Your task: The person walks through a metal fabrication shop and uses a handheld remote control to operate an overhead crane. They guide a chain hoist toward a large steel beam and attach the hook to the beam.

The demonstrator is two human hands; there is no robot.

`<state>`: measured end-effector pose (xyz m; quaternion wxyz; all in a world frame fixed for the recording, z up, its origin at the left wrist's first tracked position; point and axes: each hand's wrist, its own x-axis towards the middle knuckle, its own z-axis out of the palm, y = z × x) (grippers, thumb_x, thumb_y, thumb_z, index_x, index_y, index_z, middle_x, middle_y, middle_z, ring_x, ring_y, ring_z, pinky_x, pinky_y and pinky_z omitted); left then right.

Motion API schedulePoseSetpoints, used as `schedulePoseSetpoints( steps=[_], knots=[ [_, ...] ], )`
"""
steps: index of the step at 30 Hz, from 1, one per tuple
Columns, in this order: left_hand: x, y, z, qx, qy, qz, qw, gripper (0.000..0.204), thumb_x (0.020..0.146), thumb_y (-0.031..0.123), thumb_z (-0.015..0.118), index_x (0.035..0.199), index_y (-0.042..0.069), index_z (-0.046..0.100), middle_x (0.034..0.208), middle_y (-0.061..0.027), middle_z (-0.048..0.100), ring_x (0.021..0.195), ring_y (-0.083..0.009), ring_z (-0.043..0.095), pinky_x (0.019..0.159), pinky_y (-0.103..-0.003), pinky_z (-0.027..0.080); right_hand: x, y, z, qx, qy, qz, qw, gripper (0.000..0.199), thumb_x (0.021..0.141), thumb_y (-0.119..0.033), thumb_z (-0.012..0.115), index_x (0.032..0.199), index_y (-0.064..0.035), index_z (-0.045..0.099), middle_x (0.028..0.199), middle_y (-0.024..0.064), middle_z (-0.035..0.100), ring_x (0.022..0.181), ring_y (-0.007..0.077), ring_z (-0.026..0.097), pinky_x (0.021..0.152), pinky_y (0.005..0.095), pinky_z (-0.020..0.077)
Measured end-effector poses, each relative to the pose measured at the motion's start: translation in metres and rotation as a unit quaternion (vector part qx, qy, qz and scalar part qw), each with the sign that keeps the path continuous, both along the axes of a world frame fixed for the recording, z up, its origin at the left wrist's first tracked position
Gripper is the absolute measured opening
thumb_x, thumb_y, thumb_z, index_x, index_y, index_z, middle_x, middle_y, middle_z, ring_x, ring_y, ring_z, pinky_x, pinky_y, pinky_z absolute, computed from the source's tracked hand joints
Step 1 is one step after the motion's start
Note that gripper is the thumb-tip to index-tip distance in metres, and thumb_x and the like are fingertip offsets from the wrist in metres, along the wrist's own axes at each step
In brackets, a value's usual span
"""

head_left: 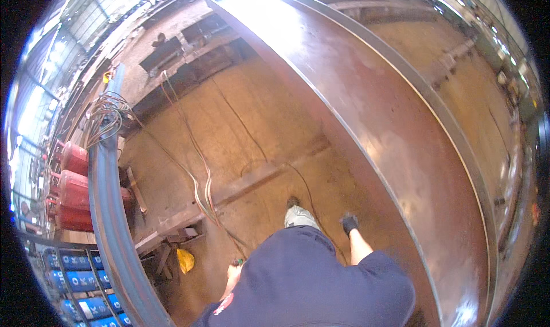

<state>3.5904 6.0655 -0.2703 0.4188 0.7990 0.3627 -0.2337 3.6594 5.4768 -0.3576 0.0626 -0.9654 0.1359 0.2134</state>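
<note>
My left hand (232,273) hangs low beside my dark blue shirt, closed around a small green-tipped tool (239,262). A bundle of thin hoses (197,183) runs across the rusty steel floor (252,115) toward that hand. My right hand (349,223) wears a dark glove and hangs at my side with curled fingers and nothing visible in it. It is close to the tall rusty steel plate (378,126) on my right. My pale shoe (300,216) stands on the floor between the two hands.
A curved grey steel beam (106,201) borders the left side. Red gas cylinders (73,189) and blue ones (80,287) lie beyond it. A yellow object (185,260) sits below a flat steel bar (246,183). Coiled cables (106,112) hang at upper left.
</note>
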Motion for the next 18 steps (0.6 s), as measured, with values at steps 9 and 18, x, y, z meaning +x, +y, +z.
schedulePoseSetpoints(
  steps=[9, 18],
  knots=[
    [0.135, -0.002, 0.129, 0.116, -0.093, -0.046, 0.988, 0.035, 0.078, 0.033, 0.066, 0.092, 0.001, 0.066, 0.086, -0.0184, 0.068, 0.081, -0.0278, 0.066, 0.067, -0.042, 0.048, 0.191, 0.007, 0.071, 0.296, 0.231, 0.119, 0.919, 0.043, 0.084, -0.044, 0.058, 0.114, -0.0232, 0.037, 0.127, 0.012, 0.047, 0.112, 0.0316, 0.056, 0.096, 0.0534, 0.0277],
    [0.35, 0.007, 0.128, 0.097, -0.079, -0.189, 0.974, 0.047, 0.068, 0.046, 0.076, 0.094, 0.008, 0.067, 0.087, -0.0074, 0.069, 0.082, -0.0203, 0.065, 0.073, -0.033, 0.05, 0.28, 0.032, 0.127, 0.657, 0.152, -0.418, 0.609, 0.115, 0.08, -0.045, 0.07, 0.137, -0.0397, -0.031, 0.139, 0.0239, 0.04, 0.082, 0.0234, 0.065, 0.063, 0.0351, 0.0525]
  ],
)
